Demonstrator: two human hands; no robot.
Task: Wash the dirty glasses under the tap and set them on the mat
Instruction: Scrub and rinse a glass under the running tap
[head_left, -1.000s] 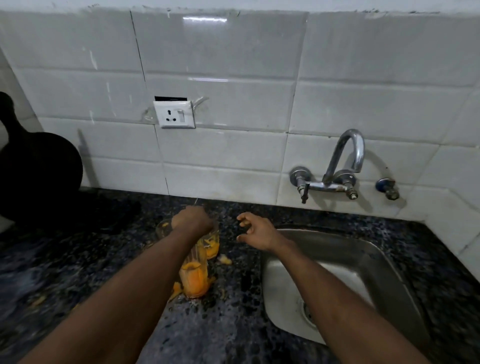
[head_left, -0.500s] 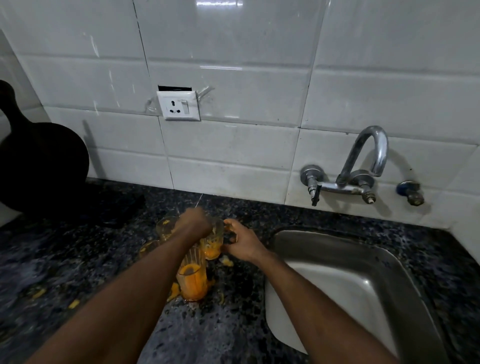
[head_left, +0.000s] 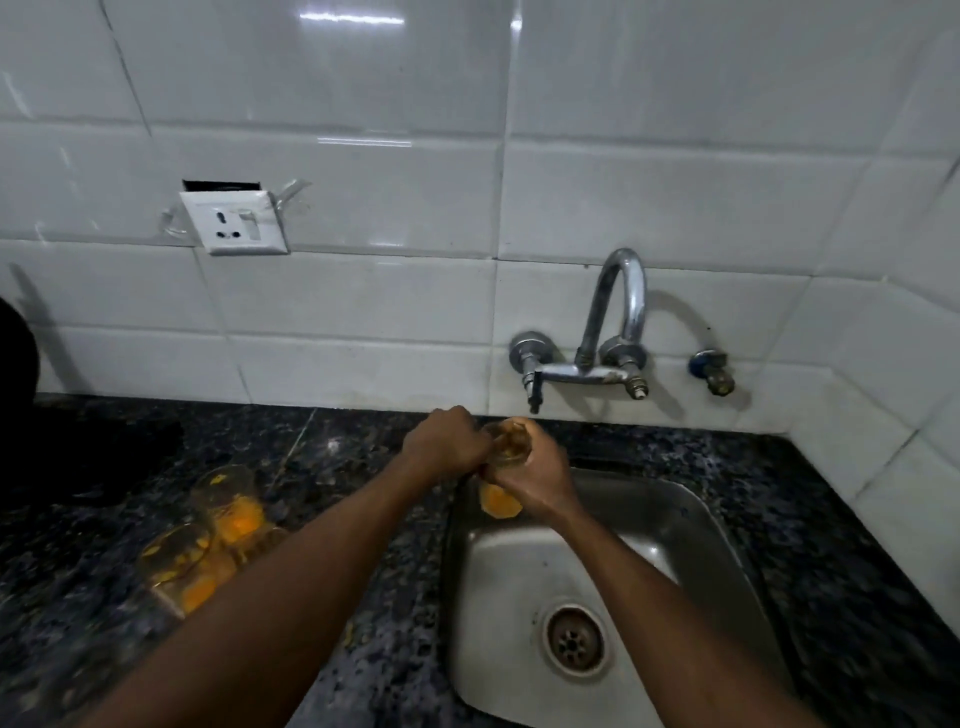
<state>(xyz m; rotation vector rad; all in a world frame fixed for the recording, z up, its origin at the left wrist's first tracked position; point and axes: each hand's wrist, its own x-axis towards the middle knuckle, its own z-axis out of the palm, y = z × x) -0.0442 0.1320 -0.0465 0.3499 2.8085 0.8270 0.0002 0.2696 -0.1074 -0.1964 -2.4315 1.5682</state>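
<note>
A tall glass (head_left: 506, 441) smeared with orange residue is held over the near-left corner of the steel sink (head_left: 701, 525). My right hand (head_left: 537, 480) grips it round the middle. My left hand (head_left: 447, 441) holds it at the rim side; its fingers are hidden from me. The glass's orange bottom shows under my right hand. Two more dirty glasses (head_left: 228, 499) (head_left: 176, 564) with orange pulp stand on the dark granite counter (head_left: 363, 447) to the left. The chrome tap (head_left: 618, 312) sits on the wall behind the sink, with no water seen running.
A wall socket (head_left: 234, 222) is set in the white tiles at upper left. A black object (head_left: 18, 358) leans at the far left edge. A small valve (head_left: 712, 370) is right of the tap. Orange bits lie scattered on the counter. The sink drain (head_left: 571, 642) is uncovered.
Both hands have lifted one glass from the group on the counter and carried it right, over the sink edge. The view has shifted right toward the tap.
</note>
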